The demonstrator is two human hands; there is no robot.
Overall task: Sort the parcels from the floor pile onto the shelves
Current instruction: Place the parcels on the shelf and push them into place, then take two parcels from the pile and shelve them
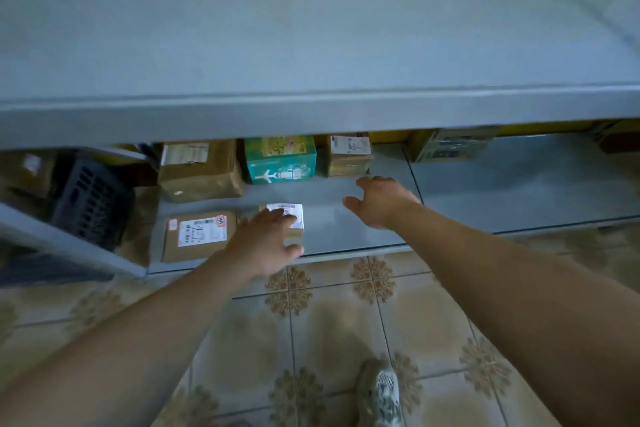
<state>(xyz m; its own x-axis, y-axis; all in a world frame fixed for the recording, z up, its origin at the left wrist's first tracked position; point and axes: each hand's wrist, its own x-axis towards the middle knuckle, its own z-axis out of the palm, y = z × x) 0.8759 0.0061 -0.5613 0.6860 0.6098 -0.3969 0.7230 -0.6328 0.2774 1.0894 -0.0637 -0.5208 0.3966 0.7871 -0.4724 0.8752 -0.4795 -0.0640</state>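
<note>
Looked down on grey lower shelf (485, 198), running across mid frame.

Found small parcel (292, 208), white label on top, standing near the shelf's front edge, left of centre. Saw left hand (263, 243) on it: fingers (273, 218) laid across the top and partly over the label, thumb pressed to the near side, parcel pinched between them.

Noted flat brown parcel (199, 236) just beside it to the left, label facing up, marked by hand.

Saw right hand (381, 201) right of centre, over bare shelf, its fingers (372, 181) spread and loosely bent, nothing in its grasp. Could not tell whether it touched the shelf. Fingertips near small brown box (349, 156), apart from it.

Logged back row, left to right: large brown parcel (201, 170), green box (280, 159) with an aeroplane print, then the small brown box with a handwritten label. Marked taped carton (453, 144) further right, well apart from the rest.

Noted upper shelf (311, 45) filling the top of frame, blurred.

Spotted dark slotted crate (90, 198) at mid left, beyond the shelf end.

Recorded patterned tiled floor (329, 322) along the bottom, one shoe (379, 392) at lower centre.
</note>
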